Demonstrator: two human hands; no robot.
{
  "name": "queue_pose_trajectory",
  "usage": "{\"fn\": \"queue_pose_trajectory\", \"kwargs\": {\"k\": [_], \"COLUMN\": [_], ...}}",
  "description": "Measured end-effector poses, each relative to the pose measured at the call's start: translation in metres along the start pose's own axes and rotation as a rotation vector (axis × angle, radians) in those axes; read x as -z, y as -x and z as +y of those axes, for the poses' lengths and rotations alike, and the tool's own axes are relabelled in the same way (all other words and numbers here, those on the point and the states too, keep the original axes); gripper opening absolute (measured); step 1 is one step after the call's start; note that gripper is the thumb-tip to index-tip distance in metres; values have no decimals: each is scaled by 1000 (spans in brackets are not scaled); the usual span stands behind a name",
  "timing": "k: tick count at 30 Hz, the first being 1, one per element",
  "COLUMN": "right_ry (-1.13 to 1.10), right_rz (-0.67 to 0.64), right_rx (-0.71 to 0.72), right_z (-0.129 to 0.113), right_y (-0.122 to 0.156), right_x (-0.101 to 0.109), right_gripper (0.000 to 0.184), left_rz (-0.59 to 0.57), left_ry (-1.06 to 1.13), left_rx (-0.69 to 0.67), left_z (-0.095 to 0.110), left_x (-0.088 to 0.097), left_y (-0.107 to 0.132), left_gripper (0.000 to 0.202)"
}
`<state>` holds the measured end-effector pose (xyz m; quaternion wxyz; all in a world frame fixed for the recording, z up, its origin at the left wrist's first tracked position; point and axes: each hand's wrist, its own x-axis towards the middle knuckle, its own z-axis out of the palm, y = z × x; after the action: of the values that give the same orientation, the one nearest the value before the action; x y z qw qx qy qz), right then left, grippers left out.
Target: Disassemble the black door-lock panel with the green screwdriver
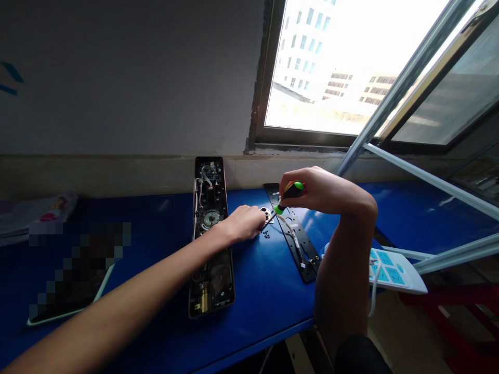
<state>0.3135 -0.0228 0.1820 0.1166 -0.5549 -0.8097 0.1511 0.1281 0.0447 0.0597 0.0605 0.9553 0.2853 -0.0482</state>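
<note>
My right hand is closed around the green and black handle of a screwdriver, whose shaft slants down and left. Beside the screwdriver's tip, my left hand is closed with its fingertips near a small light-coloured part; what those fingers hold is hidden. Several tiny dark screws lie on the blue table just below. Left of them rests an opened door lock body with wires, a circuit board and a brass cylinder, partly covered by my left forearm. A black plate with a cable lies to the right.
A white power strip with a plugged cord sits at the table's right edge, near a metal frame. A tablet-like device and a printed bag lie at left. The wall and window stand behind.
</note>
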Motion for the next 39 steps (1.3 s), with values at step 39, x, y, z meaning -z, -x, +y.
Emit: {"fn": "queue_pose_trajectory", "kwargs": {"k": [39], "right_ry": [20], "right_rz": [297], "right_rx": [-136], "right_z": [-21], "right_y": [-63], "right_x": [-62], "right_gripper": [24], "left_rz": [888], "left_ry": [483], "left_rx": [369], "left_z": [-56], "left_x": [-62], "left_y": [113], "left_gripper": [47]}}
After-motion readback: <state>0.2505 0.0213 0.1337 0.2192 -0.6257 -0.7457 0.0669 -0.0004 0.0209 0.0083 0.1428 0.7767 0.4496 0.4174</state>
